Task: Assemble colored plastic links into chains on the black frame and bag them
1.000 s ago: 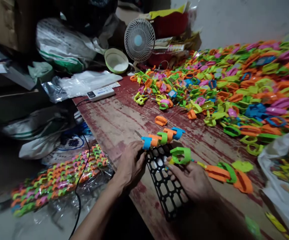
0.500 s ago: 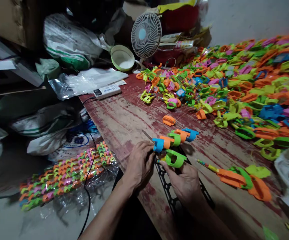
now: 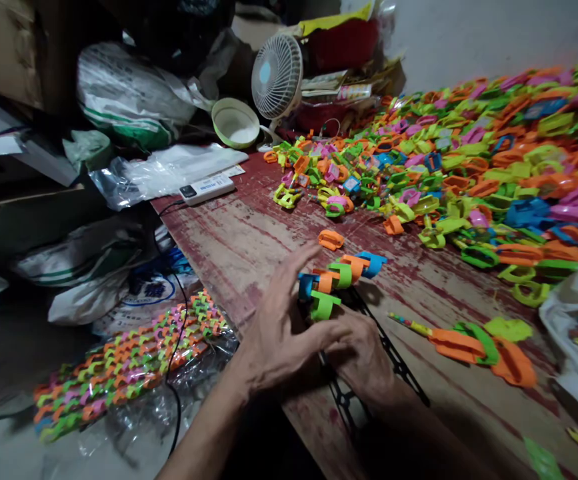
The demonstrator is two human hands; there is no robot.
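Observation:
My left hand (image 3: 279, 327) is open, fingers stretched upward and thumb reaching across to my right hand. My right hand (image 3: 363, 353) is curled below and behind a green plastic toy watch (image 3: 323, 307), apparently gripping its near side; the fingertips are partly hidden by my left thumb. Beyond it, a short row of toy watches stands on a black slotted rack (image 3: 399, 363): a blue one (image 3: 371, 264), orange ones (image 3: 353, 268) and a green one (image 3: 341, 275) among them. The rack's near end passes under my right hand and forearm.
Loose toy watches lie in a large pile (image 3: 469, 167) at the back right. A lone orange watch (image 3: 331, 239) sits beyond the row. Right of the rack lies an orange-and-green watch chain (image 3: 461, 345). A power strip (image 3: 207, 189), bowl (image 3: 236, 123) and fan (image 3: 277, 77) stand farther back.
My left hand has opened from its grip by the row's near end, its fingers lifting and its thumb moving over my right hand. The green watch has shifted left and turned. The view has moved slightly.

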